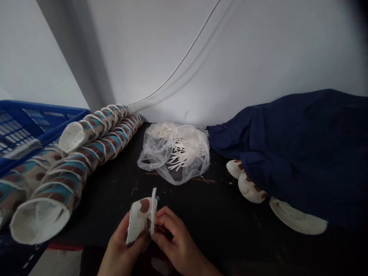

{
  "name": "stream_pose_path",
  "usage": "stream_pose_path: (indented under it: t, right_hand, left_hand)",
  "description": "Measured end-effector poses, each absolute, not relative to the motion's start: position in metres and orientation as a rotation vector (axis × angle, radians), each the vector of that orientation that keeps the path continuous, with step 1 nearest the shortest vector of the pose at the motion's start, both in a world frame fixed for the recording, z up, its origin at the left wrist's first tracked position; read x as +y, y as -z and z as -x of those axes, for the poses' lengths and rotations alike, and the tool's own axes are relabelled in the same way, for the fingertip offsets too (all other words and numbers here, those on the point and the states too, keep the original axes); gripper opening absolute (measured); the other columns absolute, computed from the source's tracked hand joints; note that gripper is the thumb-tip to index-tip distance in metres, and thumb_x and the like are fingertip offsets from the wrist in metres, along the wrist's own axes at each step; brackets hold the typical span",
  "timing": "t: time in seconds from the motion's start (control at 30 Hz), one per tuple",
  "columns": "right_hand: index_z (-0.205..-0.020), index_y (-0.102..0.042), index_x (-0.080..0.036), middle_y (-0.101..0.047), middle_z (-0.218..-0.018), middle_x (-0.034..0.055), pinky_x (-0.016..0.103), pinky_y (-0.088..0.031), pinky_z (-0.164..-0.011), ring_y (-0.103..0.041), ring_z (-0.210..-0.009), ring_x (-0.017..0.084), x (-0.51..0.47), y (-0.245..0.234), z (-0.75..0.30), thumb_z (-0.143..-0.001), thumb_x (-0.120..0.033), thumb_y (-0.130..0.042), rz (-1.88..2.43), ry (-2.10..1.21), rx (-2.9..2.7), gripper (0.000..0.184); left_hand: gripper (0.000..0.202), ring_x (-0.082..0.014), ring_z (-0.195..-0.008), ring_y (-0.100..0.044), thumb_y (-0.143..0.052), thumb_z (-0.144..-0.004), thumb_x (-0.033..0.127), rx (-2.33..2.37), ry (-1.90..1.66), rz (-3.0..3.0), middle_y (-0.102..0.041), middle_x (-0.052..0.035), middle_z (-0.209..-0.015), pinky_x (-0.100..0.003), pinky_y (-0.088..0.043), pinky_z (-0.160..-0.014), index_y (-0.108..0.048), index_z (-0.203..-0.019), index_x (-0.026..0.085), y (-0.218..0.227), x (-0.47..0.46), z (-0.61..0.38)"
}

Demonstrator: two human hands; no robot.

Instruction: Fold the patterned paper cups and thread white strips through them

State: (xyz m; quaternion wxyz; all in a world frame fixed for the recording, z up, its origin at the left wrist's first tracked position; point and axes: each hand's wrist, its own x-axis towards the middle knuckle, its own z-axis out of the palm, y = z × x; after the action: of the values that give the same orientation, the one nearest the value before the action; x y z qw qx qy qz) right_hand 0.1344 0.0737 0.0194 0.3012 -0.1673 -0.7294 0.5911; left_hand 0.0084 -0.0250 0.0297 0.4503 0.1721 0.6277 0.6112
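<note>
The paper cup [140, 220] is held low in the middle of the view, just above the near edge of the dark worktop [218, 214]. It is white inside, with brown blotches on a pale outer wall and a trace of teal at its far edge, and its mouth is turned towards the left. A narrow white paper strip [153, 203] stands upright against its right side, rising just past the cup. The left hand [122, 249] is wrapped around the cup from below, and the right hand [175, 241] is closed with its fingertips pinching the strip to the cup wall. The print is too small and blurred to show any lettering or brand. Beyond the hands lies a crumpled clear plastic bag [155, 157] full of similar white strips [181, 151]. To the left, long nested stacks of cups [86, 153] with the same brown and teal pattern lie on their sides, just beside a blue plastic crate [31, 122]. To the right, a navy cloth [301, 153] is draped over more cups [250, 188], whose white rims show at its edge. A thin white cable [178, 65] runs across the wall behind.
</note>
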Motion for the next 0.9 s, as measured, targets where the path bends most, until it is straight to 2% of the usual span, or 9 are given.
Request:
stream_pose_path:
  t: [0.13, 0.23, 0.27, 0.43, 0.57, 0.63, 0.7, 0.8, 0.9]
  right_hand:
    - [-0.087, -0.065, -0.019, -0.058, -0.092, 0.0018, 0.023, -0.044, -0.071, -0.056, -0.082, 0.015, 0.071, -0.034, -0.131, -0.078, -0.007, -0.064, 0.547, -1.632, -1.867, 0.015]
    - [-0.085, -0.070, -0.019, -0.062, -0.090, 0.0029, 0.023, -0.045, -0.066, -0.059, -0.080, 0.017, 0.067, -0.045, -0.130, -0.079, -0.016, -0.069, 0.606, -1.775, -1.734, 0.007]
    - [-0.084, -0.071, -0.018, -0.063, -0.087, 0.0030, 0.023, -0.045, -0.065, -0.060, -0.077, 0.017, 0.066, -0.047, -0.129, -0.080, -0.021, -0.070, 0.646, -1.796, -1.691, 0.005]
    - [-0.086, -0.075, -0.019, -0.070, -0.084, 0.0043, 0.024, -0.045, -0.064, -0.059, -0.071, 0.016, 0.065, -0.051, -0.131, -0.087, -0.040, -0.068, 0.737, -1.794, -1.559, 0.022]
    - [-0.105, -0.069, -0.020, -0.072, -0.071, 0.0013, 0.020, -0.040, -0.056, -0.054, -0.057, 0.011, 0.067, -0.055, -0.133, -0.083, -0.036, -0.073, 0.799, -2.032, -1.430, 0.027]
    - [-0.099, -0.066, -0.018, -0.071, -0.069, 0.0010, 0.018, -0.038, -0.053, -0.053, -0.054, 0.010, 0.064, -0.057, -0.134, -0.080, -0.032, -0.075, 0.798, -2.191, -1.391, 0.025]
    - [-0.083, -0.064, -0.016, -0.069, -0.066, 0.0015, 0.018, -0.038, -0.054, -0.054, -0.055, 0.010, 0.061, -0.057, -0.134, -0.078, -0.030, -0.075, 0.801, -2.255, -1.444, 0.018]
    - [-0.069, -0.062, -0.015, -0.063, -0.060, 0.0004, 0.019, -0.038, -0.054, -0.051, -0.054, 0.010, 0.055, -0.051, -0.133, -0.080, -0.029, -0.071, 0.881, -2.145, -1.616, 0.020]
    - [-0.066, -0.059, -0.016, -0.057, -0.054, -0.0013, 0.019, -0.036, -0.048, -0.047, -0.049, 0.010, 0.051, -0.045, -0.131, -0.083, -0.027, -0.065, 0.987, -1.967, -1.757, 0.021]
  left_hand:
    - [0.065, -0.0300, -0.136, -0.048, -0.080, -0.069, 0.050, 1.558, -1.455, -0.307, -0.063, -0.0026, -0.139, -0.036, -0.039, -0.111, -0.063, -0.128, 0.028, -0.033, -0.035, 0.000]
    - [0.057, -0.0317, -0.133, -0.050, -0.078, -0.068, 0.055, 1.657, -1.461, -0.405, -0.068, -0.0015, -0.132, -0.034, -0.041, -0.110, -0.071, -0.118, 0.027, -0.035, -0.039, 0.007]
    - [0.055, -0.0320, -0.128, -0.054, -0.077, -0.070, 0.055, 1.650, -1.458, -0.457, -0.070, -0.0021, -0.129, -0.033, -0.043, -0.108, -0.072, -0.117, 0.026, -0.035, -0.039, 0.009]
    - [0.050, -0.0290, -0.101, -0.071, -0.075, -0.077, 0.047, 1.401, -1.470, -0.271, -0.078, -0.0051, -0.110, -0.034, -0.057, -0.086, -0.068, -0.121, 0.024, -0.035, -0.037, 0.008]
    - [0.052, -0.0267, -0.098, -0.072, -0.077, -0.077, 0.043, 1.329, -1.543, -0.151, -0.079, -0.0047, -0.107, -0.028, -0.059, -0.077, -0.066, -0.123, 0.023, -0.031, -0.035, 0.003]
    - [0.051, -0.0260, -0.101, -0.071, -0.078, -0.076, 0.043, 1.363, -1.605, -0.154, -0.078, -0.0041, -0.109, -0.024, -0.058, -0.075, -0.067, -0.121, 0.022, -0.030, -0.035, -0.001]
    - [0.051, -0.0262, -0.103, -0.071, -0.079, -0.075, 0.042, 1.362, -1.638, -0.169, -0.078, -0.0042, -0.108, -0.022, -0.057, -0.072, -0.067, -0.120, 0.021, -0.029, -0.034, -0.005]
    - [0.055, -0.0284, -0.097, -0.072, -0.080, -0.072, 0.043, 1.318, -1.609, -0.116, -0.080, -0.0052, -0.100, -0.024, -0.058, -0.067, -0.068, -0.121, 0.020, -0.025, -0.036, -0.009]
    - [0.057, -0.0298, -0.095, -0.073, -0.082, -0.070, 0.042, 1.316, -1.598, -0.088, -0.081, -0.0060, -0.094, -0.028, -0.059, -0.074, -0.069, -0.120, 0.019, -0.017, -0.039, -0.011]
